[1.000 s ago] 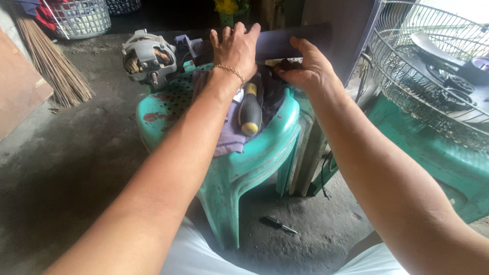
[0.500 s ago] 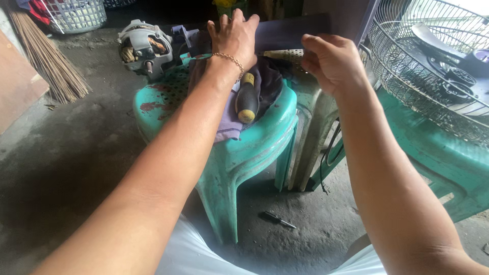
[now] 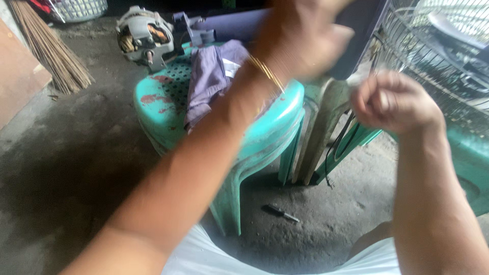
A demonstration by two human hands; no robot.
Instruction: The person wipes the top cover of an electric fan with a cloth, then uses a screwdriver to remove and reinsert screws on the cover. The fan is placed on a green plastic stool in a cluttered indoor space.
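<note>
Teal plastic stool point(image 3: 168, 97) serves as a stand for the fan motor point(image 3: 141, 34) and purple cloth point(image 3: 214, 76), while the blurred left hand point(image 3: 300, 38) reaches the dark panel point(image 3: 356, 30), grip unclear, and the right hand point(image 3: 395, 102) hangs fisted, contents unseen.

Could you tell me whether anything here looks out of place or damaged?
A small dark tool lies on the dirt floor below the green stool, away from the work. The stool's seat shows reddish worn patches, and a bare motor sits at its back edge.
</note>
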